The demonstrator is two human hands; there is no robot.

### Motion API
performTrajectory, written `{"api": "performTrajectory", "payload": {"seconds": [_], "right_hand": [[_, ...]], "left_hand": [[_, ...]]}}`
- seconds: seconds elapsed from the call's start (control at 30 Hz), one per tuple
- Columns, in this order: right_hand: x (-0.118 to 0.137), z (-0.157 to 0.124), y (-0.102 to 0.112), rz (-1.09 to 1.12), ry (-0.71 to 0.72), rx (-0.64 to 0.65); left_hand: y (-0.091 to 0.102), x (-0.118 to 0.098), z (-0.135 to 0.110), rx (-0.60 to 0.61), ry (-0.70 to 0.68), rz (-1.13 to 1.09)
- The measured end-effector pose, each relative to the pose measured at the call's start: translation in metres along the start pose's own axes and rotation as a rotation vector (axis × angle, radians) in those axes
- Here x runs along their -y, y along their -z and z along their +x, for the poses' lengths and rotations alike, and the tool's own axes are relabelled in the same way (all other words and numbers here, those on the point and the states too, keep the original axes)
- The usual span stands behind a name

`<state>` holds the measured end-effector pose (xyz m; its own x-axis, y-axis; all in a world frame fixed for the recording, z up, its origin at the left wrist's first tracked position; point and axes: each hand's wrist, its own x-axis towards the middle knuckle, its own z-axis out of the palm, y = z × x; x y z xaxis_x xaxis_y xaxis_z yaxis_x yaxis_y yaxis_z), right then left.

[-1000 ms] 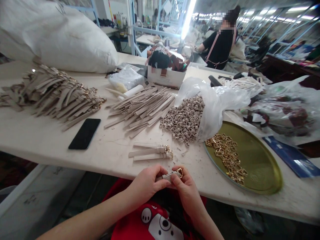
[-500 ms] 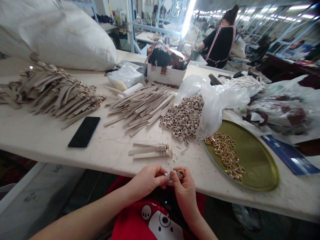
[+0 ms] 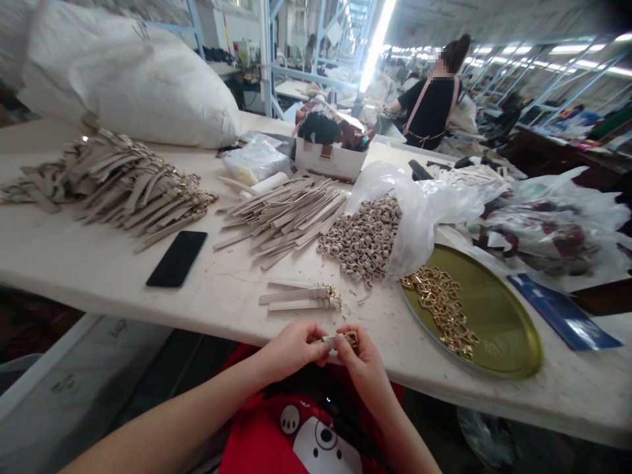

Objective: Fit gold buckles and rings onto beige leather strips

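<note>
Both hands meet at the near table edge. My left hand (image 3: 291,349) pinches a short beige strap (image 3: 330,341), and my right hand (image 3: 363,362) grips its end with the gold buckle (image 3: 351,338). Just beyond them lie finished beige straps with gold buckles (image 3: 301,297). To the right, a round gold tray (image 3: 498,316) carries several loose gold buckles (image 3: 442,309). A heap of small beige loops (image 3: 363,240) spills from a clear plastic bag (image 3: 424,204). Plain beige strips (image 3: 286,214) are piled behind.
A black phone (image 3: 176,259) lies on the white table (image 3: 99,270). A large heap of buckled straps (image 3: 113,184) sits at the left, before a big white sack (image 3: 128,85). A white box (image 3: 330,158) stands further back. Another person (image 3: 429,105) works at a far table.
The strap has slid further into my hands, so less of it shows between them. My view has shifted slightly; the table's contents have not moved.
</note>
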<state>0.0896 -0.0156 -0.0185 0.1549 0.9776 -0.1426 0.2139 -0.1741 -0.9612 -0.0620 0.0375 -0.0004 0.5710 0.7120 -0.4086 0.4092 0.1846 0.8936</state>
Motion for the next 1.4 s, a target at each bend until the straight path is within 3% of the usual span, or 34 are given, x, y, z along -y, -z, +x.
{"api": "performTrajectory", "payload": {"seconds": [0.1,0.3,0.5,0.63,0.93,1.2,1.4], "right_hand": [[0.003,-0.005,0.010,0.015,-0.033,0.115],[0.003,-0.007,0.000,0.131,-0.094,-0.003],[0.001,-0.003,0.004,0.215,-0.145,0.032],[0.001,-0.002,0.008,0.129,-0.108,0.018],[-0.001,0.007,0.007,0.000,0.009,-0.014],[0.007,0.005,0.002,-0.196,0.280,-0.080],[0.003,0.005,0.005,-0.169,0.185,-0.025]], "left_hand": [[0.007,-0.002,-0.004,0.073,0.003,0.041],[0.006,-0.015,-0.004,0.038,-0.018,0.198],[0.017,-0.020,0.002,0.117,-0.045,0.291],[0.024,-0.022,0.003,0.189,0.006,0.334],[0.026,-0.034,0.011,0.161,-0.059,0.483],[0.024,-0.033,0.008,0.085,-0.058,0.536],[0.021,-0.033,0.004,0.044,-0.091,0.593]]}}
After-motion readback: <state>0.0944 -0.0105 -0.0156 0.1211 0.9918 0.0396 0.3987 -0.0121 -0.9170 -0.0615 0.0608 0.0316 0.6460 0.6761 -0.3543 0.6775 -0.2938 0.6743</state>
